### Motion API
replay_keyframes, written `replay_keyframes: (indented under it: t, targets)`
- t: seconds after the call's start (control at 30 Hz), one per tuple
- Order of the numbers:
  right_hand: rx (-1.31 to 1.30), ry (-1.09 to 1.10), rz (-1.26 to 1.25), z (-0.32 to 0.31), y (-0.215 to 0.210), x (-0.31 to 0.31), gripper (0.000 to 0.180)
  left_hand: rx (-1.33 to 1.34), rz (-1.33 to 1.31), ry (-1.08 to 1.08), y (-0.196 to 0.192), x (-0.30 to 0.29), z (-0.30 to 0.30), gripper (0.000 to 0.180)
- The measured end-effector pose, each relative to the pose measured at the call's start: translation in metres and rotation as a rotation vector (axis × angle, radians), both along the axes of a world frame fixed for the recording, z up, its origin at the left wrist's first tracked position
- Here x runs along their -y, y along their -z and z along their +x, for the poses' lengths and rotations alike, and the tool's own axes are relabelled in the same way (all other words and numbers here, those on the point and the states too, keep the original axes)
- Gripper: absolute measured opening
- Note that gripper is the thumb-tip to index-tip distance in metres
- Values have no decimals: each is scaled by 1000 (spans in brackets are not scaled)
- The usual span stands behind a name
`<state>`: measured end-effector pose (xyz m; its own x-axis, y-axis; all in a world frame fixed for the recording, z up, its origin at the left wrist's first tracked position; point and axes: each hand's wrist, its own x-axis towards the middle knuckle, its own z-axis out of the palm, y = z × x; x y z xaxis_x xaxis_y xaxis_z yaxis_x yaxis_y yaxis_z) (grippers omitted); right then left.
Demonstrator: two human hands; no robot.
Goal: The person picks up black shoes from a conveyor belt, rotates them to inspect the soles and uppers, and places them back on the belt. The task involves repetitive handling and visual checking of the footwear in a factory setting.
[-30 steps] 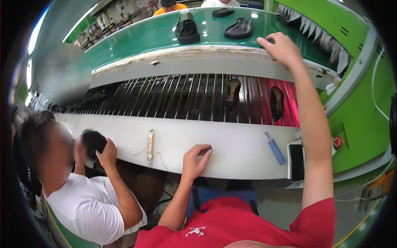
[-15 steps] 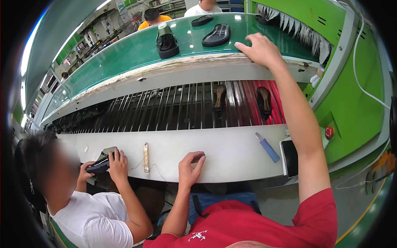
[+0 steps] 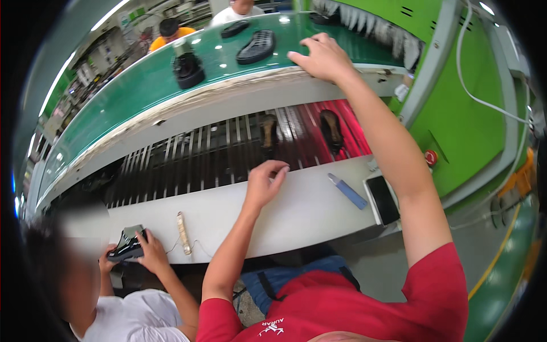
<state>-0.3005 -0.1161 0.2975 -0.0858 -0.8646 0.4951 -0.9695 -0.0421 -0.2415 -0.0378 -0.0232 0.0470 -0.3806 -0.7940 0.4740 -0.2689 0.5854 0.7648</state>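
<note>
1. I see the long green conveyor belt (image 3: 142, 85) curving across the top, with a worn pale front edge.
2. Below it lies the dark slatted roller bed (image 3: 194, 154), red-lit at its right end, carrying two brown shoe pieces (image 3: 331, 129).
3. The white work ledge (image 3: 296, 214) runs in front of me, well below the belt.
4. My right hand (image 3: 322, 57) is stretched up to the belt's near edge, palm down, fingers spread flat and holding nothing. The black ridged shoe sole (image 3: 256, 47) lies just to its left on the belt, apart from the fingers.
5. My left hand (image 3: 265, 182) rests at the ledge's far edge, fingers loosely curled, empty as far as I can tell.
6. A black shoe upper (image 3: 188, 68) stands farther left on the belt.
7. A co-worker at lower left holds a black shoe (image 3: 126, 246) in both hands.
8. A dark flat phone (image 3: 382, 199) lies at the ledge's right end.
9. A blue pen-like tool (image 3: 347, 191) lies beside it.
10. A cream stick tool (image 3: 183, 232) lies on the ledge.
</note>
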Motion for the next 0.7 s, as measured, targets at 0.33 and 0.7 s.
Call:
replay_keyframes:
  t: [0.33,0.7]
  targets:
    - [-215,127,49,-69,-17,55,91,-96,226,-124,37,28,3,15]
    - [-333,806,346,-424,-57,75,66,-24,110,-137,38,31,-18,15]
